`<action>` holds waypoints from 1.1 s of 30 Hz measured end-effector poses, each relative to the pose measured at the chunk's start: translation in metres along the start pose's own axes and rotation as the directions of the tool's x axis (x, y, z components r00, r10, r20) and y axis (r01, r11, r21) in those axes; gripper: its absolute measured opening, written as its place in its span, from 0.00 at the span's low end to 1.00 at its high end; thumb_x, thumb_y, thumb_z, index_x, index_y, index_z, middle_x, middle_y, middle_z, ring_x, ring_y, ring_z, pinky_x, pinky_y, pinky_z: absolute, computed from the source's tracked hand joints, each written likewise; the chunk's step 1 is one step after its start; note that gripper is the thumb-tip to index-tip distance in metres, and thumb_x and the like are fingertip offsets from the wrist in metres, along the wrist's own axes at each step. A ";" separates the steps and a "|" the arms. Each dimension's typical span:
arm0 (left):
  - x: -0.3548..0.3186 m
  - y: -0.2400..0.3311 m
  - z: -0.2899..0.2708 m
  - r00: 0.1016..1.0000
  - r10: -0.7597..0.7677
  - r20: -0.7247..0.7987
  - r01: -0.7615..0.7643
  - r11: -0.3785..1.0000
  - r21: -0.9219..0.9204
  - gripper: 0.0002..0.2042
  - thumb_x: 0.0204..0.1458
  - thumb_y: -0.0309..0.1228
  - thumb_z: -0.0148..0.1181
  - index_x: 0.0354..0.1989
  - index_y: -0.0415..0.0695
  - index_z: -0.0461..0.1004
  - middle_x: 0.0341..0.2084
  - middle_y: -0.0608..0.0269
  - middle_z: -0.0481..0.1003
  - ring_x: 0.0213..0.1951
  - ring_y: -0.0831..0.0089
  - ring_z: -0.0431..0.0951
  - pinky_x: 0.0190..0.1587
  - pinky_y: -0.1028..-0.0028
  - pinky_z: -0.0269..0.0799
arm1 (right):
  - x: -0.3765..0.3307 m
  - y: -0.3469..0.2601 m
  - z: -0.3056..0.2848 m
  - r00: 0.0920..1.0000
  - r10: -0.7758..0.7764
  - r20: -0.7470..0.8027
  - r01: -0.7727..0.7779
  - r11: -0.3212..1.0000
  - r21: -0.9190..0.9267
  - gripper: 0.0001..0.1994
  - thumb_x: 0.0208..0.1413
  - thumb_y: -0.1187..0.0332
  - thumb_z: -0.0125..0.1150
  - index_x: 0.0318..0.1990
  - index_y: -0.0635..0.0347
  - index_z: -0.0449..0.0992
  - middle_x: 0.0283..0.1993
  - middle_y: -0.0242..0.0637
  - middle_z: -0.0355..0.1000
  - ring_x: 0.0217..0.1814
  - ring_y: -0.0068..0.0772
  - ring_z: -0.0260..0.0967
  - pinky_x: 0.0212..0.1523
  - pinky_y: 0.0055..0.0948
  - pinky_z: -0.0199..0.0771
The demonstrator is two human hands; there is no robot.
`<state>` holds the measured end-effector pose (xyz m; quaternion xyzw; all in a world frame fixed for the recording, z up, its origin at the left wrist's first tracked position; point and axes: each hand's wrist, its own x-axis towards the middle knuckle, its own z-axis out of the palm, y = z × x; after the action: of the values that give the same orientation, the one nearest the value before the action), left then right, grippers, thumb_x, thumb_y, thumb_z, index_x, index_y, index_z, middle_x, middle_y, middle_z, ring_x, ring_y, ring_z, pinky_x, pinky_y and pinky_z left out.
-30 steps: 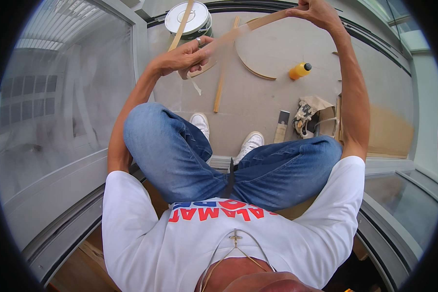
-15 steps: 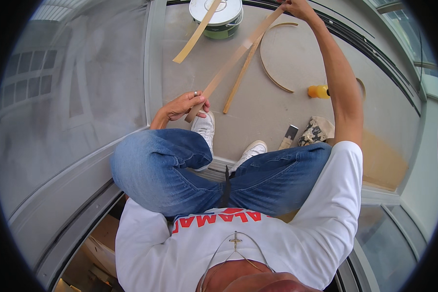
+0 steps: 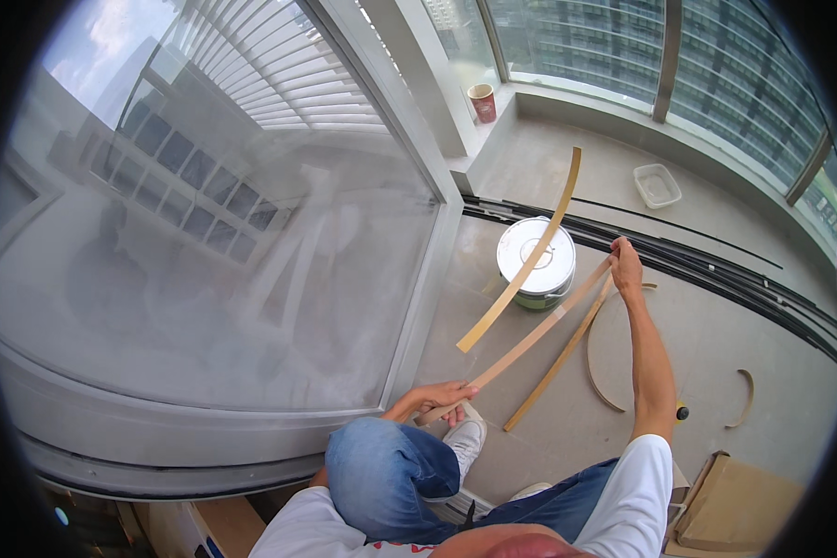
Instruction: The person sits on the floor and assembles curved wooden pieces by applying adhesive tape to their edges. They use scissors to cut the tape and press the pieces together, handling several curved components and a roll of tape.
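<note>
A long, thin tan strip [image 3: 530,341] runs slantwise between my two hands, with a paler patch partway along it. My left hand [image 3: 445,398] is closed on its near end, just above my left shoe. At its far end, the fingers of my right hand [image 3: 627,263] pinch it, arm stretched out. Beside it, a yellowish strip [image 3: 493,324] lies across the white lid of a bucket [image 3: 535,300]. On the floor to the right rest a straight wooden strip [image 3: 556,369] and a curved strip [image 3: 593,367], partly behind my right hand and forearm.
Black rails [image 3: 716,279] line the far side of the floor. Beyond them sits a clear plastic tub [image 3: 657,186]; a paper cup [image 3: 483,104] stands on the ledge. A large glass panel [image 3: 251,279] borders the left. Flat cardboard [image 3: 735,502] and a small curled strip [image 3: 749,395] lie right.
My view has tilted up and swung left, bringing the windows, cup and tub into sight. Both hands keep hold of the tan strip, which has barely shifted relative to the bucket.
</note>
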<state>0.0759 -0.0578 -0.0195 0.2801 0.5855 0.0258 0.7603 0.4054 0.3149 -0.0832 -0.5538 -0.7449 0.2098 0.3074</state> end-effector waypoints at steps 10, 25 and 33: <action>0.008 -0.004 0.016 0.967 0.242 -0.084 -0.250 0.963 -0.098 0.27 0.69 0.52 0.43 0.67 0.47 0.57 0.33 0.62 0.73 0.23 0.78 0.76 0.23 0.77 0.74 | 0.004 0.015 0.021 0.998 0.059 -0.034 -0.058 0.998 0.031 0.13 0.51 0.78 0.61 0.44 0.57 0.69 0.38 0.41 0.74 0.45 0.47 0.74 0.45 0.44 0.74; 0.031 -0.032 0.009 1.000 0.011 -0.009 -0.013 0.987 -0.158 0.22 0.68 0.52 0.44 0.50 0.44 0.69 0.29 0.63 0.73 0.23 0.76 0.77 0.24 0.79 0.73 | 0.006 0.076 0.040 0.967 0.240 0.083 -0.247 0.965 0.088 0.12 0.56 0.77 0.59 0.48 0.60 0.76 0.44 0.44 0.80 0.50 0.46 0.78 0.52 0.40 0.75; 0.058 -0.034 0.027 0.990 -0.137 -0.029 0.132 0.982 -0.136 0.27 0.68 0.58 0.37 0.38 0.45 0.68 0.22 0.66 0.70 0.17 0.77 0.73 0.18 0.79 0.70 | 0.029 0.103 0.069 0.962 0.062 0.264 -0.028 0.991 -0.128 0.12 0.56 0.68 0.57 0.46 0.52 0.82 0.48 0.42 0.80 0.53 0.46 0.77 0.53 0.42 0.75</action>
<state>0.1089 -0.0759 -0.0814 0.1875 0.6143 0.0189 0.7663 0.4241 0.3754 -0.1935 -0.5551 -0.7783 0.2430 0.1643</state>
